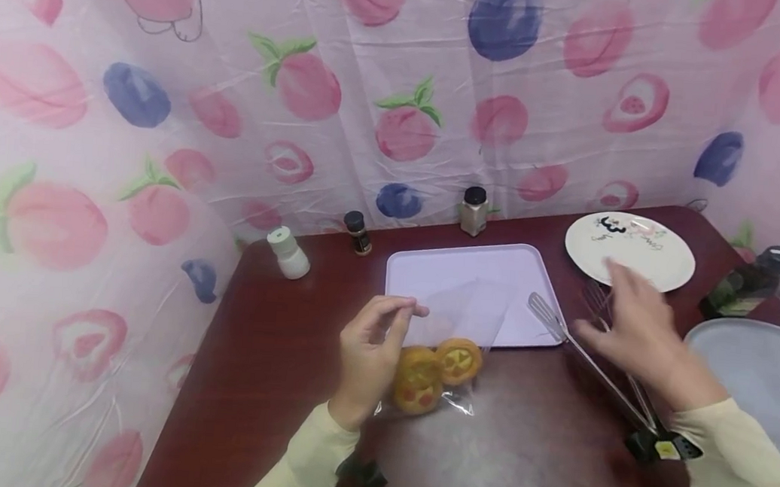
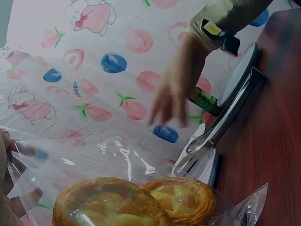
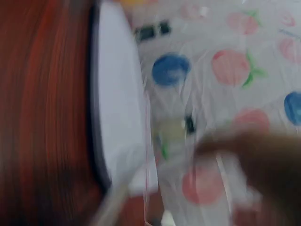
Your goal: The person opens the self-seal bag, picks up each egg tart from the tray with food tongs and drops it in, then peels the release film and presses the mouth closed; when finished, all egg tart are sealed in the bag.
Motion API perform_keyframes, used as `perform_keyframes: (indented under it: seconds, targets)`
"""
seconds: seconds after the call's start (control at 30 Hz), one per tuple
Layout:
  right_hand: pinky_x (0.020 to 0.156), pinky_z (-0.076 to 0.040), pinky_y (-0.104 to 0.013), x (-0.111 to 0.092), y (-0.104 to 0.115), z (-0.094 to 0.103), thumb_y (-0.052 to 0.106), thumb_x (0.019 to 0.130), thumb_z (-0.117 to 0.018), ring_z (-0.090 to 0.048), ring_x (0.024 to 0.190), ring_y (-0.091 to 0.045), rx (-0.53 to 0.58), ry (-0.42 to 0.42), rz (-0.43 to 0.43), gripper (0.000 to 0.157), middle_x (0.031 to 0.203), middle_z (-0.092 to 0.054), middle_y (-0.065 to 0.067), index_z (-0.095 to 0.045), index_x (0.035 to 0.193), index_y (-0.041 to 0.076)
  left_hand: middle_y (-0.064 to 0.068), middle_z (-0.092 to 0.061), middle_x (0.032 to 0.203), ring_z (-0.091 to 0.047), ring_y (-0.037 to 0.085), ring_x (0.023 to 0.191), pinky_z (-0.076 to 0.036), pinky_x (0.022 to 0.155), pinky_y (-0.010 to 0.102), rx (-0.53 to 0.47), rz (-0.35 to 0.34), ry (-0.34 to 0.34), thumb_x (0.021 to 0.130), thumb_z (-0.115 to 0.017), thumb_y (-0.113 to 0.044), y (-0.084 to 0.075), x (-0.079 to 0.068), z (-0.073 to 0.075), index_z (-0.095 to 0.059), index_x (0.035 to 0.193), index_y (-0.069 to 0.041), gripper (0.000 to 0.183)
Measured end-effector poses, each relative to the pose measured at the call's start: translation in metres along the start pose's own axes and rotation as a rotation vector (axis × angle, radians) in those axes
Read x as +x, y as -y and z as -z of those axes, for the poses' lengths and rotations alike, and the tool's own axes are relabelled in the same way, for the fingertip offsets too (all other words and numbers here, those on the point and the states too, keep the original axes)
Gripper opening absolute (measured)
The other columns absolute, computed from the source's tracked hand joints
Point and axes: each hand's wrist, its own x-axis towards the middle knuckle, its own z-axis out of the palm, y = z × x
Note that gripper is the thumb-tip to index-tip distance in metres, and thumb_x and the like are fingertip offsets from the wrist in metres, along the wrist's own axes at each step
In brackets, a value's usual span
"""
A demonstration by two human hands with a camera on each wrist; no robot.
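Observation:
My left hand (image 1: 372, 348) pinches the top edge of a clear plastic bag (image 1: 470, 309) between thumb and fingers. Inside the bag are round fruit-topped tarts (image 1: 419, 381) with golden crusts; in the left wrist view two tarts (image 2: 110, 202) show close up. Over to the right, my right hand (image 1: 635, 332) is in the air with fingers spread and nothing in them, blurred in the wrist views. Below it, metal food tongs (image 1: 601, 373) with a slotted end lie with their tip on the lavender tray (image 1: 531, 261).
A white plate (image 1: 660, 270) with a printed design stands at the back right, a grey plate (image 1: 754, 375) in front of it. A dark-capped green bottle (image 1: 747, 283) is beside them. Shakers (image 1: 289, 254), (image 1: 358, 234) and a seasoning jar (image 1: 473, 213) line the back edge before a fruit-print curtain (image 1: 342, 157).

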Motion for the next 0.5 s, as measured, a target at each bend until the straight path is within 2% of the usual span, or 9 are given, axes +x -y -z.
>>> perform_keyframes:
  seconds: [0.07, 0.13, 0.17, 0.23, 0.27, 0.37, 0.43, 0.5]
  targets:
    - [0.093, -0.049, -0.035, 0.004, 0.011, -0.013, 0.017, 0.075, -0.081, -0.055, 0.115, -0.027, 0.182, 0.078, 0.076, 0.092, 0.137, -0.046, -0.029, -0.027, 0.149, 0.003, 0.014, -0.069, 0.091, -0.069, 0.024, 0.088, -0.057, 0.087, 0.035, 0.009, 0.002, 0.000, 0.090, -0.061, 0.003, -0.002, 0.001, 0.001, -0.065, 0.104, 0.003, 0.015]
    - [0.088, -0.050, -0.018, 0.009, 0.023, -0.028, 0.014, 0.082, -0.075, -0.059, 0.112, -0.007, 0.437, 0.209, 0.089, 0.083, 0.138, -0.051, -0.020, -0.028, 0.150, 0.011, 0.015, -0.069, 0.091, -0.069, 0.025, 0.088, -0.057, 0.086, 0.034, 0.025, 0.008, -0.004, 0.089, -0.061, 0.004, -0.007, 0.002, 0.003, -0.066, 0.104, 0.002, 0.015]
    - [0.083, -0.051, -0.012, 0.011, 0.027, -0.034, 0.013, 0.085, -0.073, -0.060, 0.107, -0.001, 0.537, 0.255, 0.071, 0.077, 0.135, -0.055, -0.017, -0.029, 0.149, 0.013, 0.016, -0.069, 0.091, -0.069, 0.026, 0.088, -0.057, 0.085, 0.034, 0.032, 0.010, -0.009, 0.089, -0.061, 0.005, -0.009, 0.003, 0.003, -0.066, 0.104, 0.002, 0.016]
    - [0.085, -0.052, -0.016, 0.015, 0.033, -0.046, 0.011, 0.088, -0.069, -0.062, 0.105, 0.000, 0.684, 0.311, 0.040, 0.069, 0.123, -0.065, -0.012, -0.033, 0.147, 0.013, 0.017, -0.070, 0.091, -0.070, 0.026, 0.088, -0.057, 0.085, 0.033, 0.054, 0.024, -0.017, 0.089, -0.061, 0.005, -0.015, 0.005, 0.005, -0.066, 0.104, 0.001, 0.017]
    - [0.084, -0.053, -0.017, 0.016, 0.035, -0.050, 0.010, 0.089, -0.068, -0.065, 0.101, -0.002, 0.724, 0.322, 0.019, 0.066, 0.117, -0.068, -0.010, -0.035, 0.146, 0.012, 0.017, -0.070, 0.091, -0.070, 0.026, 0.088, -0.057, 0.085, 0.033, 0.068, 0.033, -0.023, 0.089, -0.061, 0.005, -0.018, 0.005, 0.007, -0.067, 0.104, 0.001, 0.017]
    - [0.082, -0.053, -0.017, 0.016, 0.039, -0.059, 0.012, 0.088, -0.069, -0.066, 0.095, -0.005, 0.763, 0.277, -0.031, 0.056, 0.100, -0.072, -0.006, -0.044, 0.139, 0.010, 0.017, -0.071, 0.091, -0.070, 0.024, 0.089, -0.057, 0.085, 0.033, 0.103, 0.063, -0.038, 0.089, -0.062, 0.002, -0.021, 0.006, 0.013, -0.068, 0.104, -0.001, 0.016]
    - [0.081, -0.053, -0.018, 0.016, 0.043, -0.062, 0.016, 0.088, -0.069, -0.066, 0.096, -0.007, 0.739, 0.260, -0.050, 0.052, 0.101, -0.070, -0.005, -0.048, 0.137, 0.014, 0.017, -0.071, 0.092, -0.070, 0.023, 0.089, -0.057, 0.086, 0.033, 0.115, 0.080, -0.044, 0.090, -0.063, 0.001, -0.021, 0.007, 0.018, -0.068, 0.104, -0.002, 0.016]
    - [0.082, -0.052, -0.019, 0.020, 0.047, -0.065, 0.021, 0.090, -0.068, -0.063, 0.104, -0.011, 0.705, 0.266, -0.054, 0.051, 0.112, -0.066, -0.004, -0.049, 0.137, 0.021, 0.016, -0.072, 0.092, -0.070, 0.022, 0.090, -0.057, 0.085, 0.032, 0.112, 0.087, -0.042, 0.090, -0.062, 0.000, -0.020, 0.007, 0.023, -0.068, 0.105, -0.003, 0.016]
